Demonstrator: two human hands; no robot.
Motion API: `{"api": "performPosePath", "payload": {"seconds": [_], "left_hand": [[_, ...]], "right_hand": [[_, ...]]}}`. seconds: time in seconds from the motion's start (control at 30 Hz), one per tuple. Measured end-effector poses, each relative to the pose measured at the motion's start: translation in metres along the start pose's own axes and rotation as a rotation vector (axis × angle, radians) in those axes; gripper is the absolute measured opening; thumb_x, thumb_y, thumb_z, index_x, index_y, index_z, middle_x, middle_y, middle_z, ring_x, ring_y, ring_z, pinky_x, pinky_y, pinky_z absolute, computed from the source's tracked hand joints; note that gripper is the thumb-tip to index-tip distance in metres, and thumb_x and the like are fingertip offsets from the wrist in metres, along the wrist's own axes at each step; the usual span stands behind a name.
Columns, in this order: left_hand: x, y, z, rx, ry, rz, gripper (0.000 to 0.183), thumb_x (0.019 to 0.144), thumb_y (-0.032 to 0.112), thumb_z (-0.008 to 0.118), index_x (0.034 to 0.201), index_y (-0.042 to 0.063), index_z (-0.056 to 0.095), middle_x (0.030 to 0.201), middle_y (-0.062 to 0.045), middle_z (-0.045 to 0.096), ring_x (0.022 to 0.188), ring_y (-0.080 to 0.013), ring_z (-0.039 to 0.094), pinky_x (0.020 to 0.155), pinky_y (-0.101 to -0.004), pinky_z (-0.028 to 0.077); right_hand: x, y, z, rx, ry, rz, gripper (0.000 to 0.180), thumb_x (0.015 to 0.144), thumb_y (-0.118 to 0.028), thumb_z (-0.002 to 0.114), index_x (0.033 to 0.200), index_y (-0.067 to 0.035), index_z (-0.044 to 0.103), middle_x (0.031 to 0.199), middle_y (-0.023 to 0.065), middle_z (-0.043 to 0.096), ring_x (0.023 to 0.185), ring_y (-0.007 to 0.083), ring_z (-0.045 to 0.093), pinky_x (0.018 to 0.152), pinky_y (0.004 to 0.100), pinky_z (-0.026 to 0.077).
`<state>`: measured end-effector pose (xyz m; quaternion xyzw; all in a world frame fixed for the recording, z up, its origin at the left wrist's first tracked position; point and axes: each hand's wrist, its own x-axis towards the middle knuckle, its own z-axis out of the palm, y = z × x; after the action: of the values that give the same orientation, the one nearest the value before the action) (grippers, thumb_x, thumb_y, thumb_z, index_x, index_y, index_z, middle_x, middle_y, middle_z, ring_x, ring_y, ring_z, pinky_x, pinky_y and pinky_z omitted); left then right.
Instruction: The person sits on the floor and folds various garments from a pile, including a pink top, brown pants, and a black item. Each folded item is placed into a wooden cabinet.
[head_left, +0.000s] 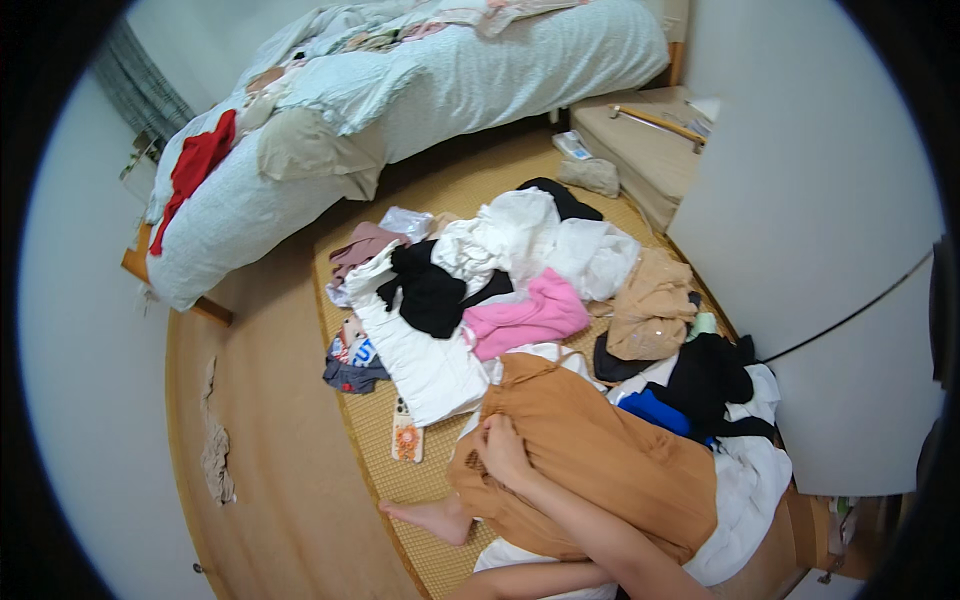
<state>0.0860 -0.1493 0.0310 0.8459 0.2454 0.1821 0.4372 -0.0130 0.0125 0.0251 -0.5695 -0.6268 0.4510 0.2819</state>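
A brown cloth garment (600, 450) with a gathered edge and a thin tie lies spread before me, over white fabric (742, 510). My right hand (504, 448) rests on its left part, fingers curled into the cloth. My left hand is out of view; a bare limb crosses the bottom edge under my right forearm, and I cannot tell whether it is an arm or a leg. A bare foot (435, 517) shows beside the garment. Just beyond the hand lie a folded white garment (427, 367) and a pink garment (532, 311).
A phone in a flowered case (407, 439) lies on the woven mat (367, 442). Black (431, 292), white (495, 232), tan (649, 304) and blue (656, 411) clothes are heaped around. A bed (480, 97) stands beyond, a white panel (810, 225) at right. Crumpled cloth (217, 461) lies left.
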Motion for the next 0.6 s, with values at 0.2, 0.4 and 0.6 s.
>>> {"api": "performPosePath", "payload": {"seconds": [0.2, 0.4, 0.6], "left_hand": [[0.010, 0.000, 0.035, -0.133, -0.209, 0.175, 0.049, 0.089, 0.033, 0.062, 0.123, -0.001, 0.053, 0.124, -0.017, 0.056, 0.116, -0.0258, 0.052, 0.097, -0.0331, 0.042], [-0.050, 0.021, -0.066, -0.651, -0.150, -0.345, 0.042, 0.085, 0.025, 0.069, 0.116, 0.000, 0.058, 0.112, -0.016, 0.063, 0.110, -0.0271, 0.058, 0.094, -0.0337, 0.045], [-0.032, 0.017, -0.097, 0.213, 0.257, -0.237, 0.072, 0.069, 0.032, 0.078, 0.126, 0.001, 0.049, 0.122, -0.017, 0.054, 0.109, -0.0297, 0.053, 0.091, -0.0398, 0.042]], "right_hand": [[-0.047, -0.002, -0.061, 0.110, -0.401, -0.337, 0.041, 0.089, -0.022, 0.058, 0.121, 0.001, 0.047, 0.116, 0.0239, 0.049, 0.111, 0.0380, 0.049, 0.093, 0.0414, 0.042], [-0.117, 0.054, -0.235, -0.034, 0.086, -0.188, 0.016, 0.086, -0.014, 0.063, 0.098, -0.003, 0.064, 0.098, 0.0097, 0.062, 0.096, 0.0244, 0.059, 0.085, 0.0344, 0.047], [-0.172, 0.181, -0.303, -0.256, 0.446, 0.173, 0.047, 0.079, -0.022, 0.071, 0.116, 0.001, 0.054, 0.109, 0.0178, 0.059, 0.103, 0.0318, 0.055, 0.091, 0.0395, 0.043]]}}
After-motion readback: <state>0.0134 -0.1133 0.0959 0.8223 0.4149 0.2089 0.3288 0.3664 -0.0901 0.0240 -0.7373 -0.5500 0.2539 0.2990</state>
